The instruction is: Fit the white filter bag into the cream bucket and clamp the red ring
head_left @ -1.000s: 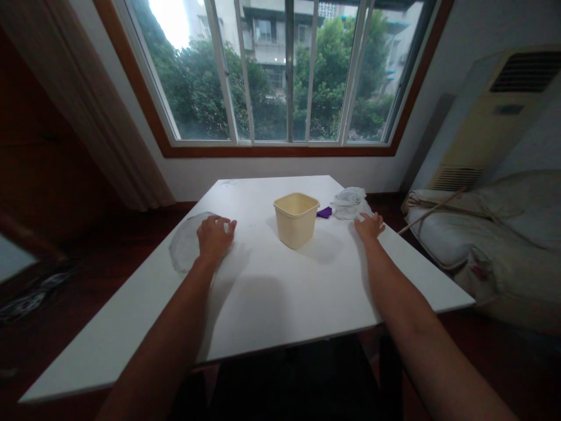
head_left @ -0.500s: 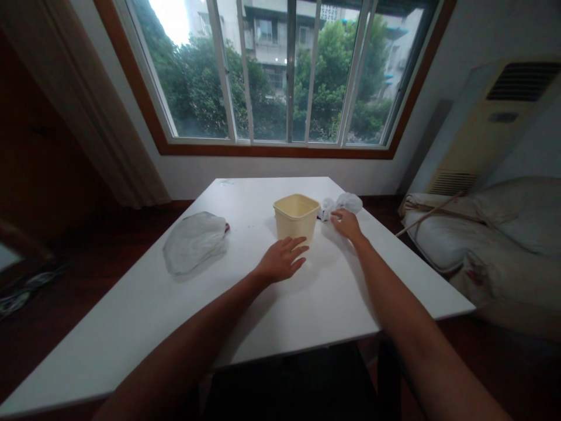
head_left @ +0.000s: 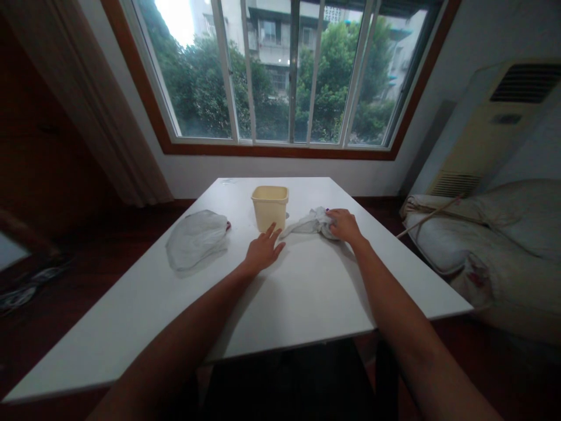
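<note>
Wide window (head_left: 272, 76) with white sliding frames and reddish-brown wood trim; daylight enters, sky blown out at upper left. Outside: green trees (head_left: 210, 88), pale building (head_left: 274, 35). Walls (head_left: 245, 166) whitish, dim. Long pinkish-beige curtain (head_left: 87, 99) left of window. Floor (head_left: 87, 234) dark red-brown. White table (head_left: 324, 298), far edge narrower. Right: cream upright air conditioner (head_left: 486, 126), dark vents at top; bulky pale sacks (head_left: 499, 234) in front of it, thin stick (head_left: 432, 214) lying across.
</note>
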The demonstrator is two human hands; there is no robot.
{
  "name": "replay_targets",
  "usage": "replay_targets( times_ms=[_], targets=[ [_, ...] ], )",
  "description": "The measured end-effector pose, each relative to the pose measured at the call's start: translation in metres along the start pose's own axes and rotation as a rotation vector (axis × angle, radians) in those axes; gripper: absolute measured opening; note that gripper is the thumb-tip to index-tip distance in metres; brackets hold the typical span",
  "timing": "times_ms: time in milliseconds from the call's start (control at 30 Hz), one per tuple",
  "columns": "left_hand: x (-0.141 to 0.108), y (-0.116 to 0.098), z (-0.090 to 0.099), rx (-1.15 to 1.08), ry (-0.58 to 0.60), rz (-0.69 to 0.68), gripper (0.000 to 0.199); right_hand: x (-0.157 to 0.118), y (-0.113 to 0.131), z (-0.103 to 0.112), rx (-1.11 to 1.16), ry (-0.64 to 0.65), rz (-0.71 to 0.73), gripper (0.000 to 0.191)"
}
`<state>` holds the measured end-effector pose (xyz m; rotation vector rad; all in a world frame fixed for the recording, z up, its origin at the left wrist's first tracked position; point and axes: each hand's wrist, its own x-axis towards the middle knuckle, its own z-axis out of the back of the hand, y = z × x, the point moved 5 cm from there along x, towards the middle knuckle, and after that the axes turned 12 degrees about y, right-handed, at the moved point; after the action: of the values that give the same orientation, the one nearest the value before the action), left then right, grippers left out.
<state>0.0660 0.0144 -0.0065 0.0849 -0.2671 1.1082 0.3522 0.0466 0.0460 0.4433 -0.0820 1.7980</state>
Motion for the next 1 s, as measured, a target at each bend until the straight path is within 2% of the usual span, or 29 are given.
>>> replay_targets(
  times_ms=[100,167,233,367,467,533,600,667,767,900,1000],
  targets=[
    [0.000,0.003,0.001,-0.041,-0.012,-0.010,0.048,0.001,-0.009,-0.003,-0.064,0.031,-0.066,0.036],
    [-0.001,0.000,0.005,-0.065,-0.036,-0.038,0.045,0.003,-0.007,0.001,-0.052,-0.011,-0.064,0.030],
    [-0.003,-0.004,0.012,-0.100,-0.078,-0.078,0.041,0.003,0.001,0.009,0.027,-0.089,-0.004,0.028],
    [-0.008,-0.015,0.034,-0.209,-0.226,-0.183,0.034,-0.005,0.034,0.027,0.397,-0.234,0.287,0.027],
    [-0.014,-0.020,0.049,-0.277,-0.345,-0.220,0.035,-0.012,0.065,0.027,0.636,-0.244,0.471,0.025],
    [-0.018,-0.020,0.055,-0.299,-0.384,-0.209,0.042,-0.015,0.084,0.019,0.673,-0.241,0.518,0.025],
    [-0.019,-0.020,0.057,-0.297,-0.374,-0.195,0.050,-0.016,0.099,0.008,0.659,-0.232,0.530,0.024],
    [-0.019,-0.017,0.057,-0.277,-0.329,-0.182,0.044,-0.016,0.106,-0.002,0.642,-0.211,0.527,0.023],
    [-0.016,-0.007,0.057,-0.232,-0.282,-0.126,0.023,-0.015,0.104,-0.007,0.631,-0.222,0.500,0.023],
    [-0.015,0.012,0.064,-0.247,-0.315,-0.027,0.025,-0.011,0.082,-0.003,0.610,-0.308,0.426,0.022],
    [-0.016,0.026,0.072,-0.313,-0.339,0.040,0.028,-0.007,0.064,-0.004,0.571,-0.313,0.360,0.022]
  ],
)
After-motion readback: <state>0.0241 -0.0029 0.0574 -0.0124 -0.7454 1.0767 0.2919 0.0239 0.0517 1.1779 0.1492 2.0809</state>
